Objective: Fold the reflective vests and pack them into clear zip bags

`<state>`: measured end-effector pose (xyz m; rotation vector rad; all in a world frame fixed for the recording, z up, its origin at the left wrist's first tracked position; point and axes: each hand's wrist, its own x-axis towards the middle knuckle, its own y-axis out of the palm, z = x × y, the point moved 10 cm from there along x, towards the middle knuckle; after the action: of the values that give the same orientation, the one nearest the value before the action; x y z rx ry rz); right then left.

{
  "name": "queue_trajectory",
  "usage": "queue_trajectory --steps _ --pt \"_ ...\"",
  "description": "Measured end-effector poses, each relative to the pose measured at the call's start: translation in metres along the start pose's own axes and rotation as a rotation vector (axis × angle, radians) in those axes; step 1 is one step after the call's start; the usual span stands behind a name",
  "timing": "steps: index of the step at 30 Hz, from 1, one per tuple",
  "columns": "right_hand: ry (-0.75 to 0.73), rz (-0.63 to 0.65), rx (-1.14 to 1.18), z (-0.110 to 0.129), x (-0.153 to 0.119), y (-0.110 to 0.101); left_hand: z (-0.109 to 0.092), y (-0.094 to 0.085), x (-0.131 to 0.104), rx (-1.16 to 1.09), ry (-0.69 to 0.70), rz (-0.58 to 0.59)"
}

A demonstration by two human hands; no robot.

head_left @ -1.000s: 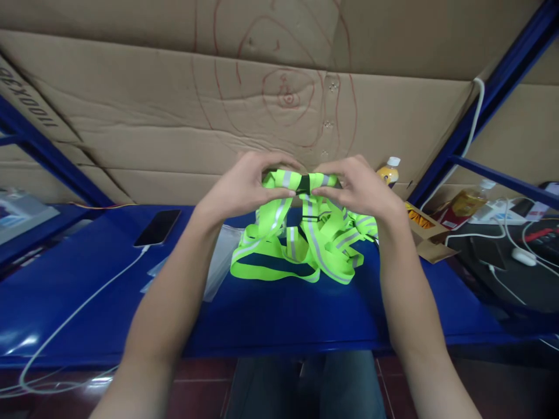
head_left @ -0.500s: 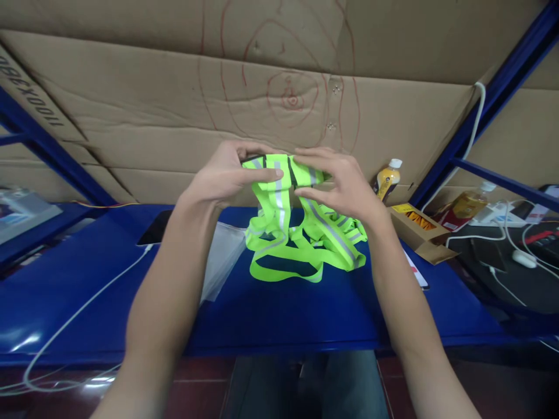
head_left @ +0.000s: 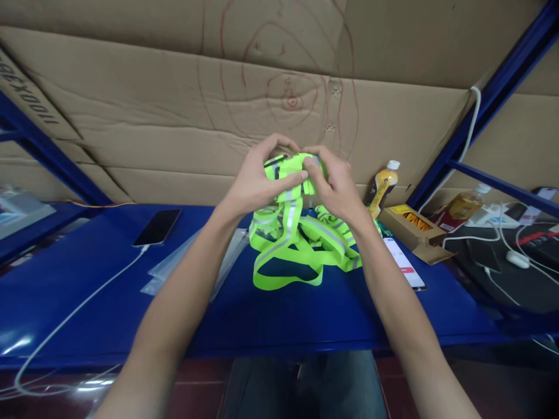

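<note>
Neon yellow-green straps [head_left: 286, 254] with silver reflective stripes lie in loops on the blue shelf, and their upper part is raised in a bundle between both hands. My left hand [head_left: 262, 177] grips the bundle from the left, thumb across its front and fingers curled behind the top. On the right side, my right hand [head_left: 332, 180] pinches the same bundle with its thumb on the front. The thumbs nearly meet. Small black pieces show on the bundle near my left fingers. Parts of the bundle are hidden by the hands.
Clear plastic bags [head_left: 174, 262] and a cabled black phone [head_left: 158, 227] lie left on the blue shelf [head_left: 279, 326]. To the right are a lit phone [head_left: 406, 267], an open carton [head_left: 402, 230] and a bottle [head_left: 384, 186]. Cardboard [head_left: 152, 116] stands behind.
My hands have come closer together, the left moving right, and the held strap section is now bunched up. The black phone, plastic bags and lit phone are less covered by my arms.
</note>
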<state>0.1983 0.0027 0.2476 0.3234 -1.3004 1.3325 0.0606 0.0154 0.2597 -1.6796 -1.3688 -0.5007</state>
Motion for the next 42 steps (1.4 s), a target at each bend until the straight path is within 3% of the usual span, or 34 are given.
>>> queue_trajectory --steps 3,8,10,14,18,25,29,32,36,42 --pt "0.005 0.061 0.051 0.004 0.001 -0.008 0.0 -0.005 -0.001 0.01 -0.007 -0.003" --pt "0.043 0.389 0.11 0.005 -0.004 -0.01 -0.007 -0.005 -0.006 0.022 0.008 0.05" --pt "0.058 0.436 0.071 0.003 -0.007 -0.012 -0.009 0.0 -0.007 0.037 0.03 0.074" --pt "0.042 0.332 -0.019 0.002 -0.004 -0.021 -0.005 0.004 -0.005 0.125 0.037 0.042" --pt "-0.009 0.221 -0.126 0.003 -0.002 -0.031 0.008 0.011 -0.003 0.11 -0.048 0.114" --pt "-0.152 0.111 -0.218 0.003 -0.004 -0.022 0.046 0.024 -0.012 -0.243 -0.398 0.22" --pt "-0.181 0.106 -0.262 0.005 -0.004 -0.01 0.053 0.026 -0.018 -0.28 -0.535 0.251" --pt "-0.193 0.182 -0.195 0.011 -0.003 -0.005 0.047 0.017 -0.012 -0.196 -0.457 0.224" --pt "-0.163 0.283 -0.074 0.012 -0.002 -0.009 0.03 -0.001 -0.003 0.058 -0.208 0.148" --pt "-0.115 0.283 -0.037 0.0 -0.002 -0.019 0.011 0.001 -0.006 0.198 0.014 0.143"
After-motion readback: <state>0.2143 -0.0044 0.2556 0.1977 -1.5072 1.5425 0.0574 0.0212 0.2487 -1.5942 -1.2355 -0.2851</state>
